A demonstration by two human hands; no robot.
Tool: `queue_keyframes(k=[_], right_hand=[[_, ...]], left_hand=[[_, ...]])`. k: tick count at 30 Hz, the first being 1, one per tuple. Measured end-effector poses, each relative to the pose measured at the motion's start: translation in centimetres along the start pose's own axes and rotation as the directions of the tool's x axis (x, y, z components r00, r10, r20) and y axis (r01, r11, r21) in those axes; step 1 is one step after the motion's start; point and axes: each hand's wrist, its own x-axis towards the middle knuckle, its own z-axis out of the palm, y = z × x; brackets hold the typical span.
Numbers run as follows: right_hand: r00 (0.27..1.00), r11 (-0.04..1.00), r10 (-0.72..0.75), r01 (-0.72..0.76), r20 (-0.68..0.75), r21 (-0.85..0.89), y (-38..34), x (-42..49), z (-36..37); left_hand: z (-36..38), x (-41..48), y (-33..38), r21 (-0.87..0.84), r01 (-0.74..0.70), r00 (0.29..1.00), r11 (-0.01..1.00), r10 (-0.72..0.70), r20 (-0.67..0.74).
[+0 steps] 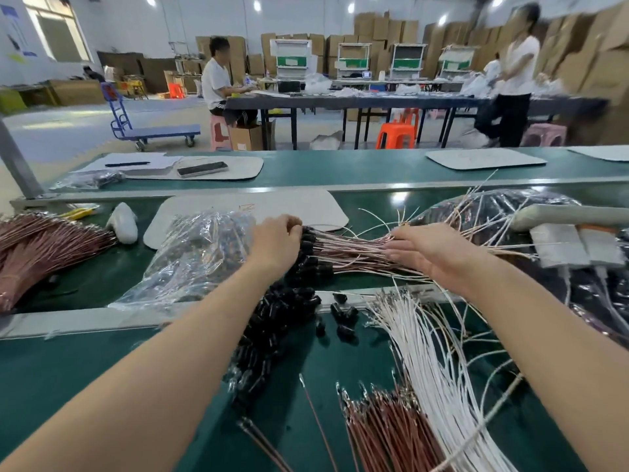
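Beside wire bundle [350, 255], plastic bag [190, 264]

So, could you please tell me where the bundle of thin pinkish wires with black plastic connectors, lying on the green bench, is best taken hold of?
Probably around the straight stretch of the bundle of thin pinkish wires just right of its black plastic connectors, coming from above: it lies flat and the strands run parallel there, while the right ends fan out by the right hand.
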Motion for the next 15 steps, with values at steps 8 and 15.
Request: queue_keyframes(k=[8, 15], right_hand=[[0.971, 0.914, -0.239, 0.232, 0.022, -0.334, 0.7, -4.8, 1.7], [0.935, 0.808, -0.336, 0.348, 0.114, -0.474, 3.0, -12.1, 5.9]], left_hand=[[-2.8, -5.1, 0.5, -0.077, -0.052, 0.999, 0.996, 0.052, -0.004], [-6.6, -22.8, -2.6, 0.044, -0.415, 0.868, 0.909, 0.381, 0.320]])
